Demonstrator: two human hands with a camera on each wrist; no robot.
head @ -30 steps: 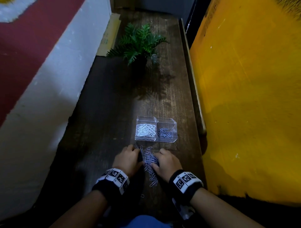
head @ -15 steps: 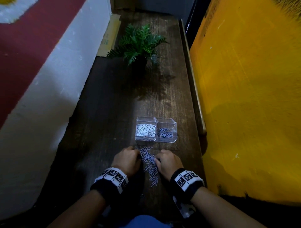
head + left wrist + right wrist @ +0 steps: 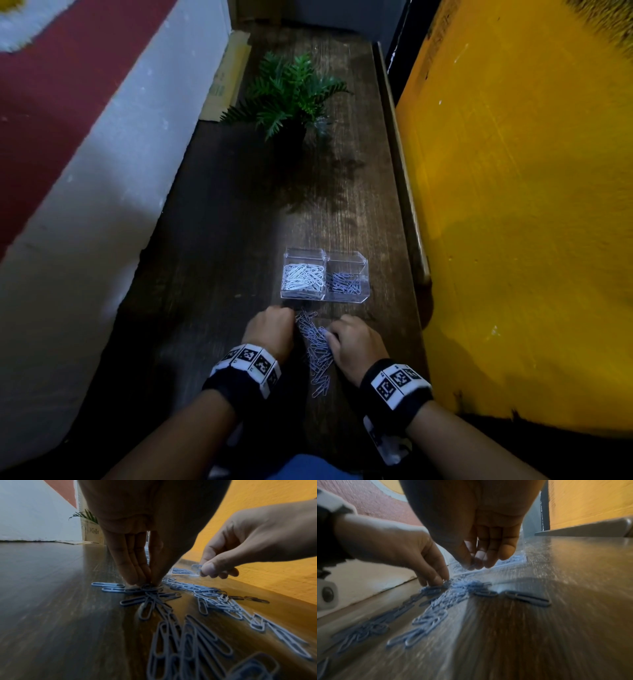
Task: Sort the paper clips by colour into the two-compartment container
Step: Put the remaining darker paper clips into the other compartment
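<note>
Loose pile of blue-grey wire paper clips sits lower centre on the dark wooden table, between both hands. Left hand: fingers straight, pressed together, tips down on clips at the pile's left edge. Right hand pinches one pale blue paper clip between thumb and fingers, off the table. Clear plastic two-compartment container just above the pile: white clips left, blue-grey right. Green fern in dark pot upper centre, well apart. Yellow wall crowds the right edge.
</note>
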